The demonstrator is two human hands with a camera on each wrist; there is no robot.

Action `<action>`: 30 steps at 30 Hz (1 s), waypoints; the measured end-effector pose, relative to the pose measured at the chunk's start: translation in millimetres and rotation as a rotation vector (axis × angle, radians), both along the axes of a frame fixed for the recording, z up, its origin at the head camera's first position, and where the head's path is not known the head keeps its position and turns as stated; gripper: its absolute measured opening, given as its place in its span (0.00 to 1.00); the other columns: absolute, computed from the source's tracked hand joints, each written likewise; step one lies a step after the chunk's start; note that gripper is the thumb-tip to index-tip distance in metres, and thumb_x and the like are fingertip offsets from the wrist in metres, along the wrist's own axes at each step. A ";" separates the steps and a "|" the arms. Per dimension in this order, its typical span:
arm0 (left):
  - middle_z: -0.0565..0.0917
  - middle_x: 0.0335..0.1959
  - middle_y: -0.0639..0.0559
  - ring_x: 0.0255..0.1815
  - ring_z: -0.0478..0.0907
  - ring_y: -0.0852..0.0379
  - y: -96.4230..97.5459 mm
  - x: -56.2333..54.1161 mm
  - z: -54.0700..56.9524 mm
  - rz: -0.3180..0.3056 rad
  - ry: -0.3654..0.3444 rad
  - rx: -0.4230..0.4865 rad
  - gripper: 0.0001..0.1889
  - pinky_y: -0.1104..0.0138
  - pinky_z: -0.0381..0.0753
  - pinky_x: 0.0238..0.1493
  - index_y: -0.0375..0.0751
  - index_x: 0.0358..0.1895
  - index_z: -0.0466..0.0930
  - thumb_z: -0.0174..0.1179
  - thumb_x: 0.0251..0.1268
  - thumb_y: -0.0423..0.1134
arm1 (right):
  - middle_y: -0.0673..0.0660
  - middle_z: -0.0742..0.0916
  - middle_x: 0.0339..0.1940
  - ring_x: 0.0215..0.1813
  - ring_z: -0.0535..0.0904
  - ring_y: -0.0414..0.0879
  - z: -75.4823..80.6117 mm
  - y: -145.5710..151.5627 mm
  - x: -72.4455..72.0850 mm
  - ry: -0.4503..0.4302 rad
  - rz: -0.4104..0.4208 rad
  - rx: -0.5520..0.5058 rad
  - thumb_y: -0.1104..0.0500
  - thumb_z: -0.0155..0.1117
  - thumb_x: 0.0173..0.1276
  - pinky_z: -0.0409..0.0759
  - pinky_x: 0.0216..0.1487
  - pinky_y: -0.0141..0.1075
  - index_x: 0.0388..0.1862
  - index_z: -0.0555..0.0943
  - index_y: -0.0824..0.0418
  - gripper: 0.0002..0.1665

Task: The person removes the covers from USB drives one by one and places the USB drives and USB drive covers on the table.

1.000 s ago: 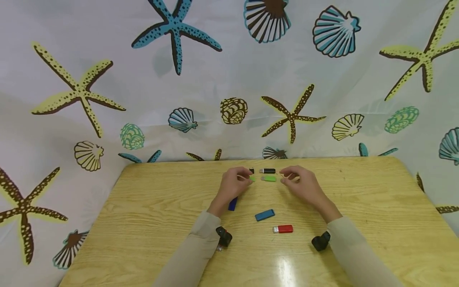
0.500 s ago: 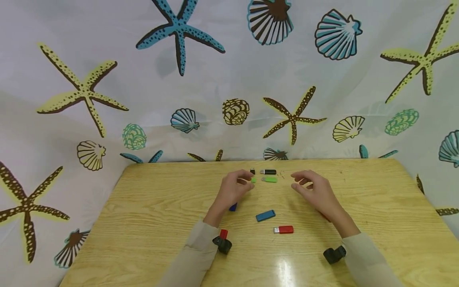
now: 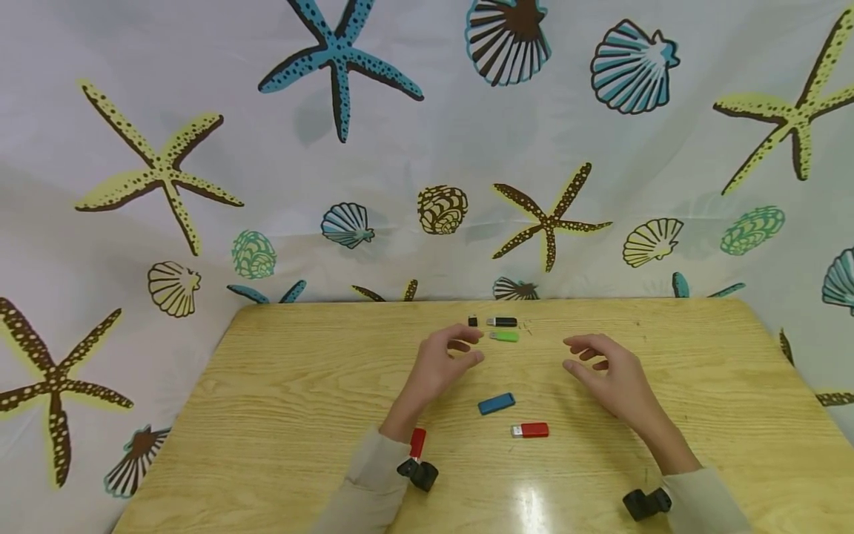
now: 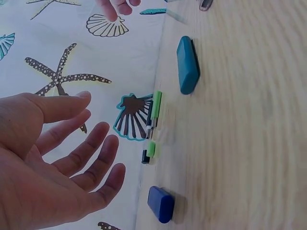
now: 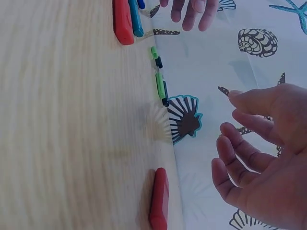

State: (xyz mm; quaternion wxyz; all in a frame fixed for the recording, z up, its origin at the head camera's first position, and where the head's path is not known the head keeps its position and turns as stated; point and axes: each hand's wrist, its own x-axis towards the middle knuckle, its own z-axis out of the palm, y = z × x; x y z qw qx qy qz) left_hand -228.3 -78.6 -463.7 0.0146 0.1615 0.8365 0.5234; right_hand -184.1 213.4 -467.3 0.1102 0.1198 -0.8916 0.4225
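Okay, my feeds show both hands raised off the worktop (image 3: 300,393). Left hand (image 3: 442,363): fingers loosely bent and spread, thumb apart from the index. Right hand (image 3: 608,377): same loose curve, thumb and index tips apart. Between them, near the worktop's far edge, I see the black stick (image 3: 503,322) lying flat, green stick (image 3: 507,337) just beside it on the near side. Black cap (image 3: 473,322) sits to their left, green cap (image 4: 151,149) next to it. Toward the near edge: blue stick (image 3: 497,403), slanted, then a red stick (image 3: 534,430), metal plug pointing left. Another red piece (image 3: 418,442) is partly behind the left wrist camera (image 3: 420,475). My left wrist view also has a dark blue piece (image 4: 161,204). Patterned cloth (image 3: 387,170) hangs behind the far edge.
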 end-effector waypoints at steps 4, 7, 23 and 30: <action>0.84 0.54 0.42 0.54 0.81 0.42 3.4 4.9 -2.4 -0.009 0.006 0.008 0.13 0.51 0.83 0.53 0.40 0.55 0.85 0.67 0.70 0.32 | 0.60 0.87 0.50 0.49 0.82 0.51 -3.2 5.3 5.9 0.017 -0.005 -0.006 0.62 0.71 0.71 0.83 0.46 0.44 0.59 0.83 0.62 0.18; 0.84 0.55 0.44 0.54 0.81 0.42 5.5 8.2 -5.3 -0.013 0.012 0.016 0.14 0.52 0.83 0.52 0.40 0.56 0.85 0.67 0.70 0.32 | 0.60 0.87 0.49 0.48 0.82 0.52 -6.1 8.0 10.2 0.028 -0.003 -0.009 0.62 0.71 0.71 0.83 0.45 0.43 0.58 0.84 0.62 0.18; 0.82 0.59 0.45 0.56 0.80 0.41 15.9 18.8 -10.2 -0.084 0.022 0.029 0.17 0.51 0.81 0.53 0.40 0.59 0.83 0.68 0.69 0.35 | 0.60 0.87 0.49 0.46 0.82 0.55 -16.1 31.9 34.8 -0.056 -0.072 0.038 0.61 0.75 0.67 0.82 0.39 0.34 0.55 0.84 0.63 0.19; 0.81 0.59 0.41 0.56 0.80 0.39 19.2 24.2 -7.7 -0.119 0.022 0.051 0.18 0.47 0.81 0.53 0.38 0.60 0.82 0.68 0.68 0.34 | 0.60 0.86 0.47 0.44 0.82 0.53 -21.5 42.7 40.3 -0.111 -0.075 0.069 0.62 0.76 0.65 0.82 0.37 0.32 0.55 0.83 0.65 0.21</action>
